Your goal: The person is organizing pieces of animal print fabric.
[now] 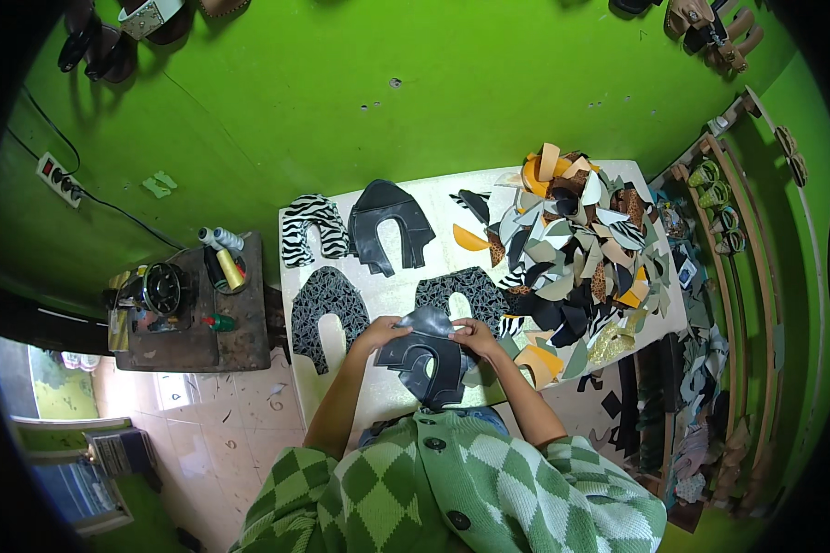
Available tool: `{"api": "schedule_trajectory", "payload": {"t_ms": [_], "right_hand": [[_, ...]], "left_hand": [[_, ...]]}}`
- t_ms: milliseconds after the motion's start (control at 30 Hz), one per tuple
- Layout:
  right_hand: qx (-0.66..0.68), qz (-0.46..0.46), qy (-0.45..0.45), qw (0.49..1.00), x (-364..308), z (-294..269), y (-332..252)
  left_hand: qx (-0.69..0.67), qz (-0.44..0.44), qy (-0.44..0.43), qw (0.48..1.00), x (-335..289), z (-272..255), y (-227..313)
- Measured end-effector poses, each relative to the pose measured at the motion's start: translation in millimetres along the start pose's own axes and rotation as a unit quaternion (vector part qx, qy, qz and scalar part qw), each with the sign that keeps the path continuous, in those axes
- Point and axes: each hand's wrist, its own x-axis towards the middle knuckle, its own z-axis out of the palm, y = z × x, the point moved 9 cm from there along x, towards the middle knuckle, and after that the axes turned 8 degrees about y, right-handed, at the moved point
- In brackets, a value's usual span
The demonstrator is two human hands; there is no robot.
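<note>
I pinch a dark, shiny piece (426, 322) with both of my hands, a bit below the middle of the frame. My left hand (378, 334) has its left side, and my right hand (472, 337) has its right side. My thumbs and fingers are closed on it. Just below it, nearer to me, are some black curved pieces (447, 376). I can't tell if the shiny piece touches them.

All this is at the near edge of a white table (318, 392). Just above my hands is a dark patterned piece (481, 288) with grey lines. One like it, a grey-lined piece (306, 313), lies to the left of my left hand. Above that one are a zebra-striped piece (296, 232) and a big black piece (363, 230), side by side. Both are bent like a horseshoe.

A big messy heap of scraps (563, 244) fills the right part of the table, with orange, grey, black and spotted bits. At the left of the frame, a brown table (180, 350) has spools of thread (231, 275) on it.
</note>
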Motion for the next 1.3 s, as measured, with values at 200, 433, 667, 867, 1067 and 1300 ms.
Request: {"api": "schedule_trajectory", "payload": {"t_ms": [200, 433, 667, 867, 1067, 1300], "right_hand": [[-0.244, -0.087, -0.052, 0.964, 14, 8, 6], [-0.269, -0.046, -0.05, 0.961, 2, 22, -5], [-0.287, -0.104, 0.007, 0.952, 1, 24, -11], [-0.185, -0.036, -0.069, 0.98, 1, 33, -1], [-0.249, -0.091, 0.007, 0.964, -12, 37, -27], [-0.202, -0.079, -0.017, 0.976, -6, 40, -27]], "left_hand": [[0.053, 0.097, 0.032, 0.993, 11, -1, -2], [0.177, 0.136, 0.057, 0.973, 13, 0, 3], [0.06, 0.099, 0.026, 0.993, 2, 10, 13], [0.153, 0.161, 0.064, 0.973, -9, 7, 33], [0.133, 0.192, 0.1, 0.967, -12, 4, 36], [0.116, 0.186, 0.071, 0.973, -11, 10, 43]]}}
